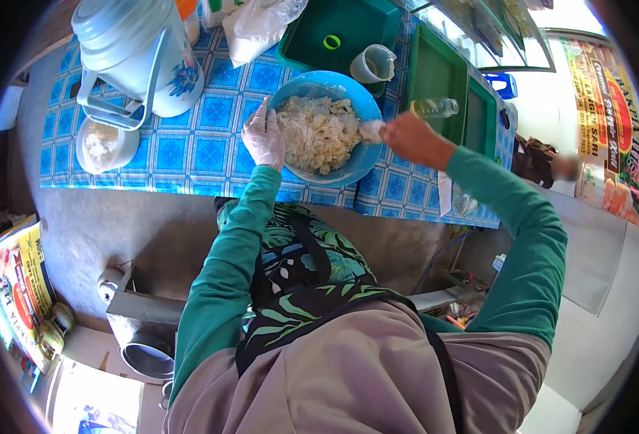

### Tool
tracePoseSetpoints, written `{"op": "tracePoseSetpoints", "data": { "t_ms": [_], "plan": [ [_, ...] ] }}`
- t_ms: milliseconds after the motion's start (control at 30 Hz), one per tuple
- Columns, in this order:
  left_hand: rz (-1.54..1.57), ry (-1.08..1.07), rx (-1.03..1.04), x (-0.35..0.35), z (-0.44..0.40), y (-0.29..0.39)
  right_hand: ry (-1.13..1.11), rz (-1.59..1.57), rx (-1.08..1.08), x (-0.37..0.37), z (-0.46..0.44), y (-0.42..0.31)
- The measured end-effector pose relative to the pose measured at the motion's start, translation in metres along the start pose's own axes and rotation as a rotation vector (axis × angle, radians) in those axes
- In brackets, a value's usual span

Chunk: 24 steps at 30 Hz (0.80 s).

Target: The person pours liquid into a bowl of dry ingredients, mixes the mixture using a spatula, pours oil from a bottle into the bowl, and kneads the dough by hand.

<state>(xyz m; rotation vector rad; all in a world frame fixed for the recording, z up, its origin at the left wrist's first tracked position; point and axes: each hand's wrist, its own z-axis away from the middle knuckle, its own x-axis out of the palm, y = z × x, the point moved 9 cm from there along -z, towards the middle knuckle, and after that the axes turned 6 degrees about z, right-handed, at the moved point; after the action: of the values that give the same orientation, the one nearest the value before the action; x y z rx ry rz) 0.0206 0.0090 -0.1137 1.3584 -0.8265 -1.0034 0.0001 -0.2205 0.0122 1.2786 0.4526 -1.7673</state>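
Observation:
A blue basin (372, 168) on the table holds a pale, crumbly flour-like dough mix (319, 134). My left hand (264, 137), in a thin clear glove, grips the basin's left rim with the thumb side up. At the right rim, my right hand (410, 139) is bare, blurred and closed. From its fingers a whitish thing (371, 131) reaches over the basin edge; its kind is too smeared to make out. Just behind the basin stands a cloudy plastic measuring cup (371, 65). Close to my right hand lies a clear bottle (435, 108).
A large pale-blue thermos jug (135, 58) stands at the left, beside a tub of white contents (106, 145). Green trays (337, 29) sit behind and to the right, one with a lime-green ring (332, 43). A plastic bag (265, 22) lies at the back. A glass case (478, 32) overhangs the far right.

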Motion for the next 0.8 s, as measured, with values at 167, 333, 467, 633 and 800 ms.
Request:
{"op": "tracePoseSetpoints", "data": {
  "t_ms": [167, 333, 467, 633, 800],
  "plan": [
    [0.09, 0.091, -0.028, -0.002, 0.003, 0.001, -0.082, -0.369, 0.195, 0.016, 0.021, -0.025],
    [-0.066, 0.042, 0.027, -0.004, 0.003, 0.008, 0.077, -0.213, 0.055, -0.026, -0.009, 0.004],
    [-0.097, -0.005, 0.01, -0.002, 0.004, 0.008, 0.218, -0.055, -0.136, -0.045, -0.006, -0.009],
    [0.043, 0.063, -0.003, -0.002, 0.004, 0.001, -0.282, -0.364, 0.088, 0.03, -0.003, -0.022],
    [-0.007, 0.005, 0.009, -0.002, 0.003, -0.001, -0.226, -0.611, 0.053, 0.031, -0.036, -0.01]
  ]
}}
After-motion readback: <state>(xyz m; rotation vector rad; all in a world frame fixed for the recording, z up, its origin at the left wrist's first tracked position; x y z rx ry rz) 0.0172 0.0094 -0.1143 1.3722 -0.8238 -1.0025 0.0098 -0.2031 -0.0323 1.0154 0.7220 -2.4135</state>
